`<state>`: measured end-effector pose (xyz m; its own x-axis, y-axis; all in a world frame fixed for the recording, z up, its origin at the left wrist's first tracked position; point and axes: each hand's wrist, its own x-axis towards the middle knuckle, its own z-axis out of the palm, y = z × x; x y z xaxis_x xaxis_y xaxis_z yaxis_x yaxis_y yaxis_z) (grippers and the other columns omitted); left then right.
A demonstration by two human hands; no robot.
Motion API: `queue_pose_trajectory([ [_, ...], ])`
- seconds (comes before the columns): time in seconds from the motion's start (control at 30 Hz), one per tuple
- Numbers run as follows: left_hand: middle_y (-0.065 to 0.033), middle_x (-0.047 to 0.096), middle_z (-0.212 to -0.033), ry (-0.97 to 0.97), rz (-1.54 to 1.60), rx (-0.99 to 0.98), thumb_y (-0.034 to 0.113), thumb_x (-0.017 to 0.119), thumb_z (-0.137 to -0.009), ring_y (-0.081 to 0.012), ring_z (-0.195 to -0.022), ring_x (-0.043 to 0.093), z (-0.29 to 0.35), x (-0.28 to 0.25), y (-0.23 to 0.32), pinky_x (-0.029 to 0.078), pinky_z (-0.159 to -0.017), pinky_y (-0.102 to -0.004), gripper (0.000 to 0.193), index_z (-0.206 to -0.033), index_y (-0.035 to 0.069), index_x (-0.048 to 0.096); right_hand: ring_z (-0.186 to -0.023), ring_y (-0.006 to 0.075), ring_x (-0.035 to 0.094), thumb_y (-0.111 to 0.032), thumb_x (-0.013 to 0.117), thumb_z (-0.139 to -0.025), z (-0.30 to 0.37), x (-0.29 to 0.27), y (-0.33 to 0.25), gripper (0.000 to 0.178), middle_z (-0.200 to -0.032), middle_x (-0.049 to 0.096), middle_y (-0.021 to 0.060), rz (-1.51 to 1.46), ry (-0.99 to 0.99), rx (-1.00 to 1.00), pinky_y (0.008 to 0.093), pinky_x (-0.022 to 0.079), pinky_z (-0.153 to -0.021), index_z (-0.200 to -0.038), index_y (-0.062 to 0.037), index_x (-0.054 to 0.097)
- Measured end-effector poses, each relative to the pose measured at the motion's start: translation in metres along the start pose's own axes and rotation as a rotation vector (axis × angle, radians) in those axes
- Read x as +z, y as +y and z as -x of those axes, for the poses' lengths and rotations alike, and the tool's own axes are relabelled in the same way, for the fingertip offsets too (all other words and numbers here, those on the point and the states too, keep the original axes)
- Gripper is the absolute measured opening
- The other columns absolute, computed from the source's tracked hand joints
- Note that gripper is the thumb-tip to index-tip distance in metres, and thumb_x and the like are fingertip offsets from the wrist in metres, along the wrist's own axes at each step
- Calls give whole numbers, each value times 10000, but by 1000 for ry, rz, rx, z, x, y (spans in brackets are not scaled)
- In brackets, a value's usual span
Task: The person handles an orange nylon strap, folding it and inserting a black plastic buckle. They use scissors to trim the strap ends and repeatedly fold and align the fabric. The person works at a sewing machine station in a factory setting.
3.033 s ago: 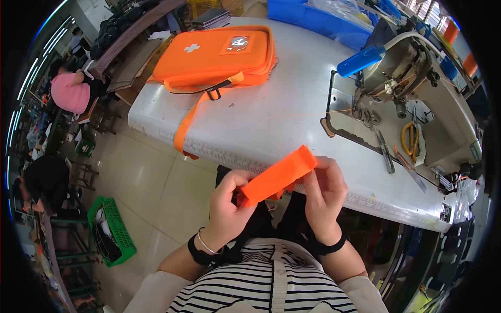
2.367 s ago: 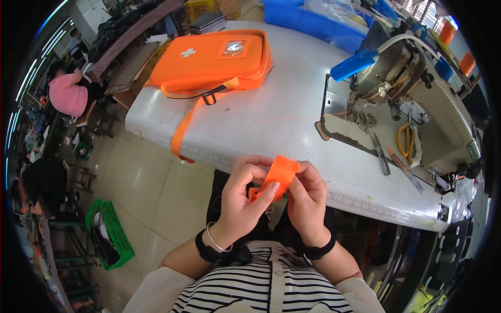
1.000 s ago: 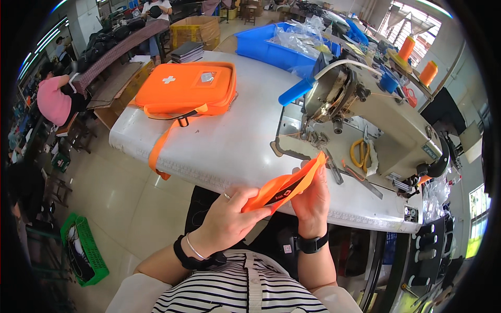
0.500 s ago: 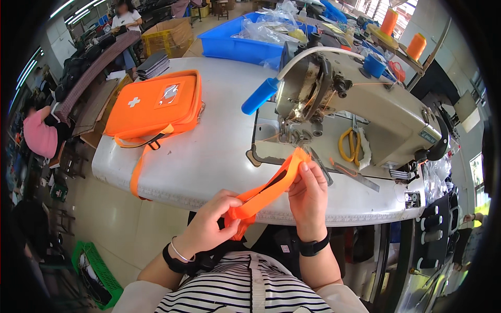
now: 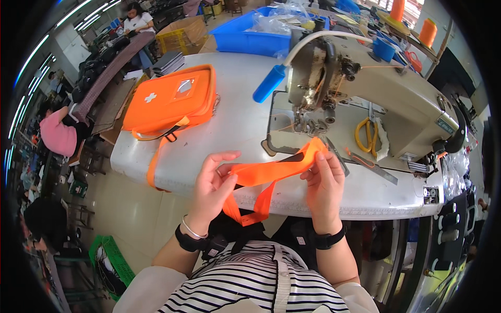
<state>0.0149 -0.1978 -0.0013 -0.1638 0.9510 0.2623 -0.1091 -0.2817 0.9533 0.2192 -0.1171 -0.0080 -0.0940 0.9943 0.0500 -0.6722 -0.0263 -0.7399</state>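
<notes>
left hand [image 5: 214,180]: thumb and fingers pinched on the left end of the orange webbing strap [image 5: 271,172]; the forefinger and the others stretch up and a little apart above the pinch; a thin bangle and a dark wristband sit at the wrist.
right hand [image 5: 324,182]: fingers together, closed on the strap's right end, fingertips up at the fold; a dark wristband at the wrist.
orange webbing strap: held taut between the two hands just in front of the table edge, its right end raised toward the sewing machine's bed; a doubled length hangs down from the middle in a v toward the person's lap.
sewing machine [image 5: 376,88]: grey industrial head on the white table [image 5: 235,125], its needle area just beyond the strap's right end; a blue handle [image 5: 269,83] sticks out on its left side.
scissors [image 5: 364,134]: yellow-handled, lying on the machine bed beside a white cloth pad, well apart from the hands.
orange bag [image 5: 172,99]: flat on the table's left part, white cross on its front, its shoulder strap trailing over the table edge.
blue bin [image 5: 250,36]: behind the machine, holding clear plastic bags.
thread cones [image 5: 412,18]: orange, standing at the back right.
other people: one in a pink top at far left, one in white at the far end of the room.
</notes>
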Motion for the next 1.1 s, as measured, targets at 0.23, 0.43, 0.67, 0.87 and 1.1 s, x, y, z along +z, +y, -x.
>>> queue_pose_trajectory([
  [0.23, -45, 569, -918, 240, -588, 102, -67, 579, -828, -87, -810, 582, 48, -28, -6, 490, -712, -232, 132, -928, 10, 542, -749, 150, 581, -96, 519, -933, 43, 34, 13, 92, -941, 621, 114, 59, -194, -57, 256, 475, -585, -960, -23, 567],
  [0.43, -135, 568, -754, 284, -766, 171, 83, 601, -810, -267, -688, 605, 78, -32, 15, 467, -612, -359, 101, -855, 0, 564, -965, 188, 579, -115, 483, -961, 76, 40, 16, 177, -1052, 597, 136, 187, -433, -220, 311, 464, -850, -1045, 29, 540],
  [0.67, 10, 589, -841, 2, 27, -29, 80, 546, -868, -55, -763, 524, 102, -58, 12, 426, -687, -224, 91, -919, 11, 577, -990, 256, 599, -61, 518, -914, 73, 68, 17, 250, -1118, 606, 185, 59, -311, -89, 345, 489, -874, -1119, 70, 577],
  [0.87, 19, 573, -851, -42, 244, -5, 87, 522, -863, -50, -809, 512, 88, -53, 20, 407, -753, -213, 105, -904, -5, 551, -1035, 271, 580, -93, 498, -914, 69, 63, 12, 300, -1143, 594, 178, 44, -285, -66, 366, 459, -921, -1156, 75, 558],
  [1.1, -86, 566, -855, -6, -553, -181, 46, 560, -781, -193, -808, 552, 106, -66, 33, 437, -736, -295, 104, -870, 12, 519, -955, 234, 580, -117, 537, -920, 70, 65, 33, 213, -1055, 617, 143, 159, -378, 16, 343, 454, -869, -1072, 20, 595],
])
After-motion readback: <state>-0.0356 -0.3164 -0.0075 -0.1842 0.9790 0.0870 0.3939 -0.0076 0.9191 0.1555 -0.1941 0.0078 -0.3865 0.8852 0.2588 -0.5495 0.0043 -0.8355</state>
